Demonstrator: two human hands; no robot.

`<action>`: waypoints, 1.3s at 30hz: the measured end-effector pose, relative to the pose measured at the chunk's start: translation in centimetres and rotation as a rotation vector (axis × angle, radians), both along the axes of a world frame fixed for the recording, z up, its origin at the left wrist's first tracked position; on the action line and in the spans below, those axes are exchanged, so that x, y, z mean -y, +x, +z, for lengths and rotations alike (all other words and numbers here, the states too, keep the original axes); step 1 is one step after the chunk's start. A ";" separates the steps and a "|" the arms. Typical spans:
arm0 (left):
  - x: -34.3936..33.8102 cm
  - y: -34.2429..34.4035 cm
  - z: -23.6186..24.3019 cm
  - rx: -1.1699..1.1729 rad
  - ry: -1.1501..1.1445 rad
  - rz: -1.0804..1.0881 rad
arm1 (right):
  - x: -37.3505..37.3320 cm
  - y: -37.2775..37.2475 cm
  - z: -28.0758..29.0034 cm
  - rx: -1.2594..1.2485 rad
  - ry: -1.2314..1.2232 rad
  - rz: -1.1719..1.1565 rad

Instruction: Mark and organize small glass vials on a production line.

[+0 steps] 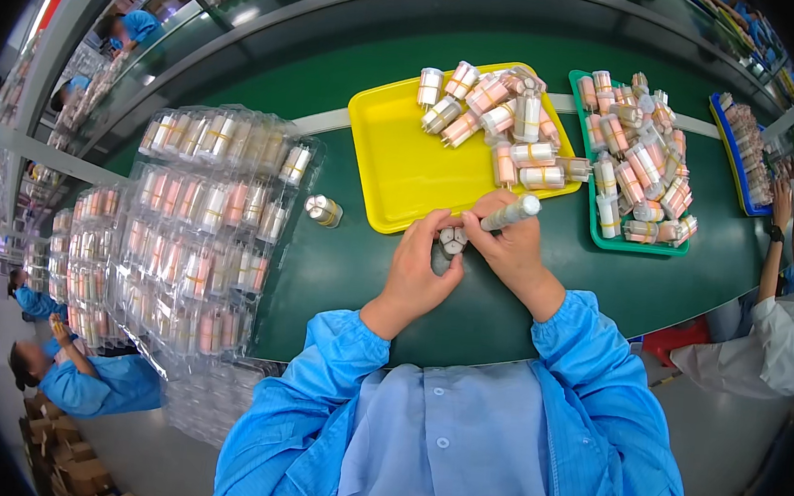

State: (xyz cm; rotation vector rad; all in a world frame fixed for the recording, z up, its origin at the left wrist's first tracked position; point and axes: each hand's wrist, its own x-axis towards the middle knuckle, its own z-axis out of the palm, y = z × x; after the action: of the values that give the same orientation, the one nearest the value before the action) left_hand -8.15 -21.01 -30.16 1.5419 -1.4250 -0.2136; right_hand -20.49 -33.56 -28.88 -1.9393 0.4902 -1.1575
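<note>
Dk-green flat table (319, 289); on it, yellow rect. plastic tray (380, 172) w/ banded pink/white cylindrical bundles (490, 94). L hand (417, 261) half-curled, pinching white-ended round bundle (452, 241) just nr side of tray; R hand (511, 257) mostly closed, gripping pale-grey cylindrical tube (512, 212), tilted.

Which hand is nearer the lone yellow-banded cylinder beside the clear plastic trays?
Left. The left hand is to the right of the yellow-banded cylinder, apart from it and closer to the person's body; the right hand is farther right.
</note>
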 end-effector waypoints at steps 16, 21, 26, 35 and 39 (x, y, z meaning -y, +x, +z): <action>0.4 -0.9 -1.0 -0.033 -0.023 0.066 | 0.4 0.0 -0.3 0.076 0.071 0.015; 0.2 -0.8 -0.7 -0.101 0.007 0.004 | 0.1 0.1 0.1 0.035 0.039 0.058; 0.5 -0.8 0.2 -0.080 0.012 0.034 | 0.4 0.3 0.1 -0.002 -0.085 0.060; 0.2 -0.4 -1.1 -0.096 0.002 0.049 | 0.3 0.1 0.0 0.088 0.104 0.037; -0.1 -0.6 -0.8 -0.206 0.051 -0.064 | 0.4 0.0 -0.2 0.095 0.109 0.075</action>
State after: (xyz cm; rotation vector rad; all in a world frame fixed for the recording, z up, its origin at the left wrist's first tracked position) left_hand -8.73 -20.87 -30.97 1.4712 -1.3152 -0.4373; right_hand -20.50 -33.99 -29.04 -1.7857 0.4175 -1.1459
